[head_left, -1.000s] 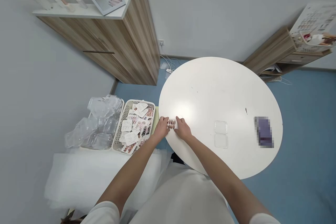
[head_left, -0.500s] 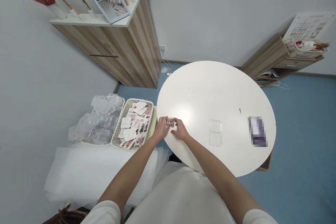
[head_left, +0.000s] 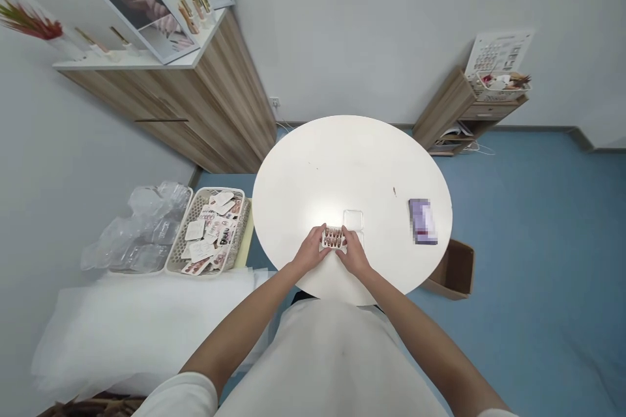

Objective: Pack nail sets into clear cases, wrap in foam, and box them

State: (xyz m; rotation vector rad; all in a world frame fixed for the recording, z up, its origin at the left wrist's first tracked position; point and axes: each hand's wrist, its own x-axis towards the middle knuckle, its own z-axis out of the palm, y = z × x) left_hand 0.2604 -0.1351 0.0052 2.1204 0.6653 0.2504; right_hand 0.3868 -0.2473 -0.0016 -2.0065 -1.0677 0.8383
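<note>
Between my two hands is a small white card of press-on nails (head_left: 334, 238), with rows of brownish-red nails on it. My left hand (head_left: 312, 249) grips its left edge and my right hand (head_left: 354, 252) grips its right edge, both with closed fingers. The card is over the near part of the white oval table (head_left: 293, 176). Just behind my right hand lies an opened clear plastic case (head_left: 353, 218); its near half is partly hidden by that hand.
A blurred purple package (head_left: 423, 220) lies at the table's right. Left of the table stand a basket of nail cards (head_left: 176, 257) and a heap of clear plastic cases (head_left: 151, 221). White sheets (head_left: 147, 326) lie nearer me. A cardboard box (head_left: 452, 270) is on the floor at right.
Both hands have carried the nail card rightward across the table, up beside the clear case. My view has turned, so the room's furniture and the table appear shifted left.
</note>
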